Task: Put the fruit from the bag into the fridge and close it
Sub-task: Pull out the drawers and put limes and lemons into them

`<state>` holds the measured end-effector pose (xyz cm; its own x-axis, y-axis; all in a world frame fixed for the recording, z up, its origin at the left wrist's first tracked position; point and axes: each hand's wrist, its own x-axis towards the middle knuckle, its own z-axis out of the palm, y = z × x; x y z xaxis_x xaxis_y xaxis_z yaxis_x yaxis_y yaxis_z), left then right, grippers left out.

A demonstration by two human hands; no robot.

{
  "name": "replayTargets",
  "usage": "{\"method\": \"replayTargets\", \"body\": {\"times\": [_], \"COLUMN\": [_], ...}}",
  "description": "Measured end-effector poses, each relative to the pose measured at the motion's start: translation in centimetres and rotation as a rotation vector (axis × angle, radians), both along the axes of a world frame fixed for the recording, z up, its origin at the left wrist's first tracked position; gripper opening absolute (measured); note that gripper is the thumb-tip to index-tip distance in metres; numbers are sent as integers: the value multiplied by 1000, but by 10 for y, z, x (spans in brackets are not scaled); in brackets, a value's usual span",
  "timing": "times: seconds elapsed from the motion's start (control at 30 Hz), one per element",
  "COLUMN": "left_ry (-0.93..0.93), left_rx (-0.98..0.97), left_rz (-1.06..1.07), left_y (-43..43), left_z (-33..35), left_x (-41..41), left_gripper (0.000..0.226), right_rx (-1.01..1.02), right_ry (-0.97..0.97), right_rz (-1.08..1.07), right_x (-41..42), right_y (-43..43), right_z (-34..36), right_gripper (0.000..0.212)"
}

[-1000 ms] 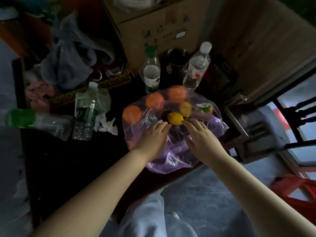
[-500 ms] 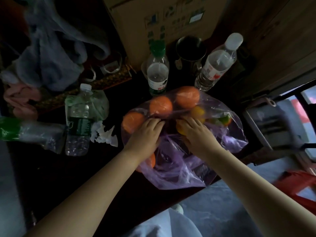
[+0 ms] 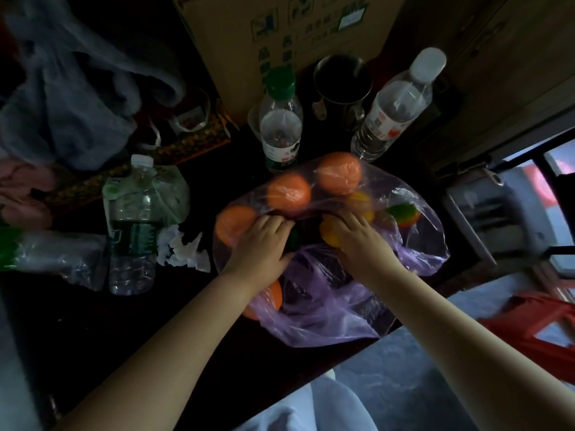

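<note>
The bag point(image 3: 336, 306), thin purple see-through plastic, lies on the dark table point(image 3: 93, 337) with its mouth toward the person and its lower edge hanging a little over the table's near edge; inside it, at the far end, sit two oranges point(image 3: 339, 177) side by side, with a third orange point(image 3: 235, 225) at the bag's left wall and a fourth orange point(image 3: 275, 295) near the bag's mouth, partly hidden under the left wrist; a yellow fruit point(image 3: 361, 202) lies just right of the far oranges, and a green and orange fruit point(image 3: 403, 214) lies by the bag's right wall; the left hand point(image 3: 263, 245) rests palm down on the bag's left half, fingers curled onto the plastic beside the third orange, though whether they pinch the film cannot be told; the right hand point(image 3: 357, 241) lies on the bag's right half, its fingers bent over another yellow fruit point(image 3: 329, 234), and whether it truly grasps that fruit cannot be told; just beyond the bag stand a green-capped bottle point(image 3: 281, 119), a dark metal mug point(image 3: 342, 85) and a white-capped bottle point(image 3: 395, 104), backed by a cardboard box point(image 3: 280, 32); left of the bag lie crumpled white paper point(image 3: 183, 253), a clear bottle point(image 3: 133, 222) and a flattened bottle point(image 3: 46, 259); farther left of the bag sits a grey cloth heap point(image 3: 71, 98).
</note>
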<state>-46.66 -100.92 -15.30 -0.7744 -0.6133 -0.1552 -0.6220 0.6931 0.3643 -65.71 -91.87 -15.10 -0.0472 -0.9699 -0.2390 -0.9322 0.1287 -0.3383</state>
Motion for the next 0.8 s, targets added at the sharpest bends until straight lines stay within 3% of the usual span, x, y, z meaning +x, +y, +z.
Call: {"method": "replayTargets", "body": {"times": [0.43,0.8], "left_ry": [210,501], "left_rx": [-30,85], "left_rz": [-113,-425], "left_y": [14,108], "left_z": [51,161], "left_x": [-13,-60], "left_gripper": [57,53], "right_rx": [-146,-470], "right_ry": [-21,148], "right_rz": [-200,-564], "right_x": [15,26], "right_y": [40,184], "right_z": [63,178], "right_gripper": [68,65]}}
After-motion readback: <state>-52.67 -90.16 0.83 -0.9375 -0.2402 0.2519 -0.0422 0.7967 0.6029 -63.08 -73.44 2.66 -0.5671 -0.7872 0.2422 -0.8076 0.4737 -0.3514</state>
